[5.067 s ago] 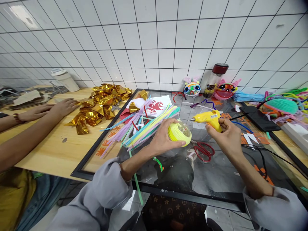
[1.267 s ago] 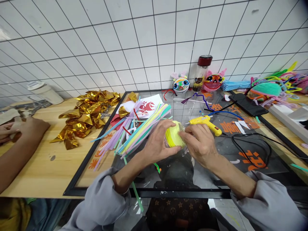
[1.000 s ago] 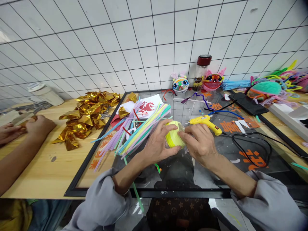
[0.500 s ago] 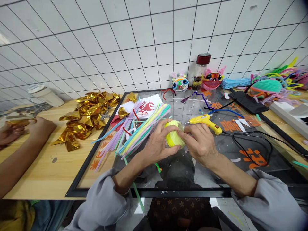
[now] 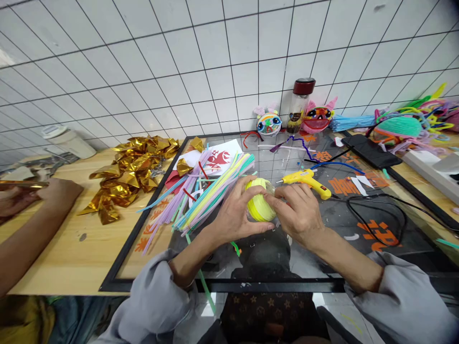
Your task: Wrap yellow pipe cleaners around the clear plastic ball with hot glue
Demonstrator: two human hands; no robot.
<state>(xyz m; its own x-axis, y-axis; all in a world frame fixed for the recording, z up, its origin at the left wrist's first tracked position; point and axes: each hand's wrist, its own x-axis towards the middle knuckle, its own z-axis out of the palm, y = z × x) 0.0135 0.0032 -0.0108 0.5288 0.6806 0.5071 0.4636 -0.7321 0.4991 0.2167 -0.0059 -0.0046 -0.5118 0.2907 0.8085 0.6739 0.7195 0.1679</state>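
A clear round ball (image 5: 257,200), partly covered with rows of yellow pipe cleaner, is held above the black-framed glass mat. My left hand (image 5: 234,205) wraps round its left side, thumb below and fingers above. On the ball's right edge, the curled fingers and thumb of my right hand (image 5: 297,205) grip and press against the yellow rows. What lies under those fingertips is hidden. Just beyond my right hand lies a yellow hot glue gun (image 5: 304,180), its nozzle pointing left. A bundle of pastel pipe cleaners (image 5: 211,196) is spread beside my left hand.
Crumpled gold foil pieces (image 5: 125,174) lie at left, near a co-worker's arm (image 5: 46,210). Two decorated animal-face balls and a lidded bottle (image 5: 297,110) stand by the tiled wall. A black phone (image 5: 371,150), a looped cord (image 5: 398,210) and more pipe cleaners (image 5: 401,126) are at right.
The ball has tilted slightly in my hands, showing more of its yellow front. My hands stay almost in place. At left, the co-worker's hands have moved with a gold foil piece.
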